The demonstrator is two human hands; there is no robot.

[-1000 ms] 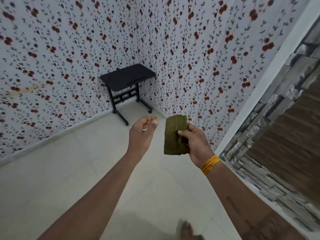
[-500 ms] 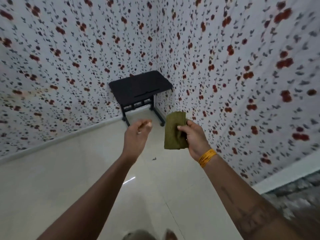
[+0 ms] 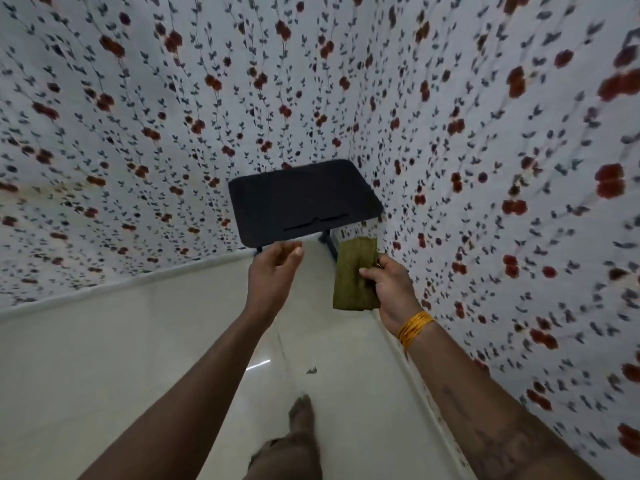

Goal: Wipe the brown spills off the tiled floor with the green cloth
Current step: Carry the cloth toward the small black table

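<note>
Right hand (image 3: pixel 391 285) pinches folded, ribbed green cloth (image 3: pixel 353 275) over glossy tiled floor (image 3: pixel 138 358); left hand (image 3: pixel 275 271) loosely curled, empty.

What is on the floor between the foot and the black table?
In the head view, one small dark scrap lies on the floor between the foot and the black table; otherwise bare tile.

There is only one view, from the camera worn on the person's head. It looks forward and down into a corner of the room, from standing height. Both forearms reach out from the bottom edge. The tiled floor (image 3: pixel 104 358) fills the lower part, and the black desk (image 3: pixel 304 199) stands farther off in the corner.
</note>
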